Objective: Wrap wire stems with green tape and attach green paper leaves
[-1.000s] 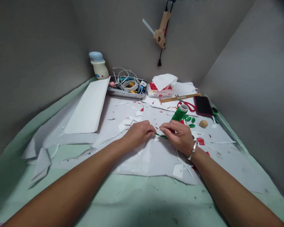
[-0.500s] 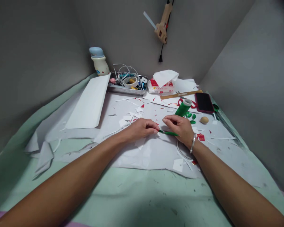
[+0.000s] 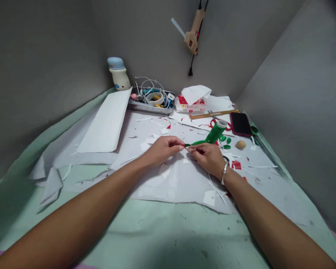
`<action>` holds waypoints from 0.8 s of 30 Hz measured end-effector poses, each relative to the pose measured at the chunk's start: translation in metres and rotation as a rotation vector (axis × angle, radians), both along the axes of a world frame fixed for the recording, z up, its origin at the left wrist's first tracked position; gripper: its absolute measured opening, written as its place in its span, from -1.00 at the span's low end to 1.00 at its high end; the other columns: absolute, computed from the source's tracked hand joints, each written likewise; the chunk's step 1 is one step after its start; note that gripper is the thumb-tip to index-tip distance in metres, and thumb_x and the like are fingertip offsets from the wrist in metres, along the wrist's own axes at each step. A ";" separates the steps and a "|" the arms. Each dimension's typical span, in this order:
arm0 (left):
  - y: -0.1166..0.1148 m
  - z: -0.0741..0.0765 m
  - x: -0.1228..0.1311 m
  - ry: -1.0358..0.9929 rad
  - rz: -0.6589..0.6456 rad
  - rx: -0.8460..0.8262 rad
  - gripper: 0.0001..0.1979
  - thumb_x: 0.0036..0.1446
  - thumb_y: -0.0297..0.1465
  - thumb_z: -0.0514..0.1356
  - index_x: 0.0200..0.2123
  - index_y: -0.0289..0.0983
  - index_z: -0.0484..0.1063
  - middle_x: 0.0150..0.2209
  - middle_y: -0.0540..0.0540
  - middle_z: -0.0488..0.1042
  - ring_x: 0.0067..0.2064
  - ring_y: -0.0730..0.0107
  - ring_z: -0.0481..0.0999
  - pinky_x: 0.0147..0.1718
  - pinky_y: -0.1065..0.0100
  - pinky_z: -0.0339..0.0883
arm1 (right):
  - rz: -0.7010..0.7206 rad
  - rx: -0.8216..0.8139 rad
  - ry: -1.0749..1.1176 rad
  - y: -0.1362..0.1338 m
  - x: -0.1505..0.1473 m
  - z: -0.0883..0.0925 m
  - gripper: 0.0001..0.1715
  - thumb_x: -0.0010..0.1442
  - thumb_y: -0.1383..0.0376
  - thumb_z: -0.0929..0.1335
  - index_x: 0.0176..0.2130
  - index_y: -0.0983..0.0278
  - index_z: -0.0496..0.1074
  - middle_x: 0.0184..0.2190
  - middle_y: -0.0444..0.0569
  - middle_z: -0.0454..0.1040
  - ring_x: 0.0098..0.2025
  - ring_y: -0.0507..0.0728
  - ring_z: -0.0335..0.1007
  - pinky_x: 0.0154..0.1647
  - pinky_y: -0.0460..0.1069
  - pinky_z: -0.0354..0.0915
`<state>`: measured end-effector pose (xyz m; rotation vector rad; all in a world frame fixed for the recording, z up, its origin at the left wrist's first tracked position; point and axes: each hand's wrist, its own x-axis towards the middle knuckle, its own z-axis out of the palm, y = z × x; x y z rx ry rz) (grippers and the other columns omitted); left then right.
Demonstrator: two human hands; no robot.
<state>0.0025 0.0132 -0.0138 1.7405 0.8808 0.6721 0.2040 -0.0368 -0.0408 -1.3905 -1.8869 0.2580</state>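
My left hand point(image 3: 166, 149) is closed in a pinch on a slim red and green piece point(image 3: 187, 145), its red end at my fingertips. A narrow green leaf-like strip point(image 3: 200, 142) runs from this piece to the right, in front of the spool. My right hand point(image 3: 208, 156), with a bracelet at the wrist, is pinched shut close by, its fingertips at the piece; what they grip is too small to make out. Just behind stands a tilted green spool point(image 3: 216, 131), with several small green leaves point(image 3: 226, 141) on its right.
White paper with red and white scraps covers the table. A metal tray point(image 3: 152, 108) of wires and tape, a tissue pack point(image 3: 190, 106), red-handled scissors point(image 3: 229, 126), a ruler point(image 3: 214, 114) and a phone point(image 3: 240, 124) lie behind. A glue gun point(image 3: 194, 33) hangs on the wall.
My right hand has moved left and a little down, its fingertips now at the piece by my left hand. The green strip has shifted up, now above my right fingers.
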 end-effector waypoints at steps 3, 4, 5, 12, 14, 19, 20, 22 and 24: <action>0.003 -0.001 -0.001 0.013 0.101 0.045 -0.79 0.09 -0.30 0.21 -0.26 -0.29 0.55 -0.39 -0.07 0.53 -0.42 0.43 0.40 -0.45 0.40 0.24 | 0.095 0.049 -0.173 -0.006 -0.007 0.002 -0.82 0.21 0.31 0.33 -0.28 0.20 0.57 -0.40 -0.07 0.57 -0.34 0.09 0.43 -0.23 0.01 0.25; 0.003 -0.001 -0.001 0.040 0.124 0.070 -0.79 0.09 -0.30 0.20 -0.27 -0.29 0.55 -0.39 -0.08 0.54 -0.40 0.41 0.42 -0.42 0.37 0.27 | 0.125 0.064 -0.218 -0.008 -0.010 0.004 -0.81 0.23 0.31 0.33 -0.29 0.21 0.56 -0.44 -0.08 0.54 -0.37 0.08 0.40 -0.24 0.00 0.22; 0.003 -0.001 -0.001 0.073 0.143 0.103 -0.80 0.09 -0.31 0.20 -0.29 -0.29 0.56 -0.39 -0.08 0.54 -0.39 0.38 0.43 -0.39 0.35 0.29 | 0.145 0.091 -0.251 -0.009 -0.012 0.005 -0.82 0.23 0.30 0.33 -0.29 0.21 0.56 -0.48 -0.09 0.51 -0.40 0.07 0.36 -0.26 0.00 0.19; -0.001 -0.006 0.000 0.336 0.035 0.486 -0.79 0.13 -0.46 0.12 -0.28 -0.24 0.56 -0.29 -0.10 0.52 -0.25 0.29 0.47 -0.23 0.28 0.30 | 0.099 0.170 -0.191 -0.009 -0.010 0.014 -0.79 0.28 0.24 0.32 -0.28 0.21 0.56 -0.55 -0.11 0.41 -0.45 0.05 0.28 -0.32 0.00 0.12; -0.002 -0.008 0.000 0.392 -0.063 0.573 -0.78 0.16 -0.45 0.10 -0.25 -0.24 0.56 -0.31 -0.10 0.50 -0.25 0.27 0.46 -0.24 0.29 0.29 | 0.086 0.135 -0.116 -0.007 -0.008 0.015 -0.80 0.28 0.26 0.33 -0.29 0.20 0.56 -0.55 -0.12 0.42 -0.44 0.05 0.30 -0.30 0.00 0.16; -0.003 -0.005 0.000 0.324 -0.248 0.540 -0.78 0.17 -0.48 0.10 -0.27 -0.22 0.56 -0.31 -0.07 0.48 -0.21 0.32 0.46 -0.17 0.32 0.28 | 0.054 -0.008 0.153 0.000 -0.001 0.012 -0.83 0.23 0.24 0.35 -0.33 0.22 0.55 -0.42 -0.09 0.54 -0.37 0.07 0.40 -0.28 -0.02 0.28; -0.003 -0.004 0.000 0.279 -0.246 0.475 -0.79 0.17 -0.47 0.11 -0.27 -0.21 0.55 -0.30 -0.06 0.48 -0.21 0.34 0.47 -0.17 0.34 0.28 | 0.029 -0.026 0.201 0.001 0.000 0.011 -0.83 0.22 0.23 0.36 -0.33 0.22 0.55 -0.38 -0.08 0.56 -0.36 0.08 0.42 -0.29 -0.03 0.30; -0.003 0.000 0.000 0.170 -0.192 0.326 -0.83 0.17 -0.43 0.13 -0.27 -0.22 0.54 -0.28 -0.04 0.49 -0.22 0.38 0.47 -0.18 0.36 0.29 | -0.004 -0.058 0.257 0.003 0.002 0.009 -0.82 0.20 0.22 0.37 -0.34 0.23 0.55 -0.35 -0.08 0.58 -0.35 0.08 0.44 -0.31 -0.03 0.32; -0.002 0.002 -0.001 0.065 -0.100 0.197 -0.83 0.17 -0.35 0.16 -0.26 -0.25 0.53 -0.27 -0.05 0.51 -0.25 0.39 0.46 -0.21 0.36 0.29 | -0.003 -0.065 0.246 0.003 0.002 0.007 -0.83 0.20 0.23 0.37 -0.34 0.23 0.56 -0.34 -0.08 0.58 -0.34 0.09 0.46 -0.30 -0.03 0.33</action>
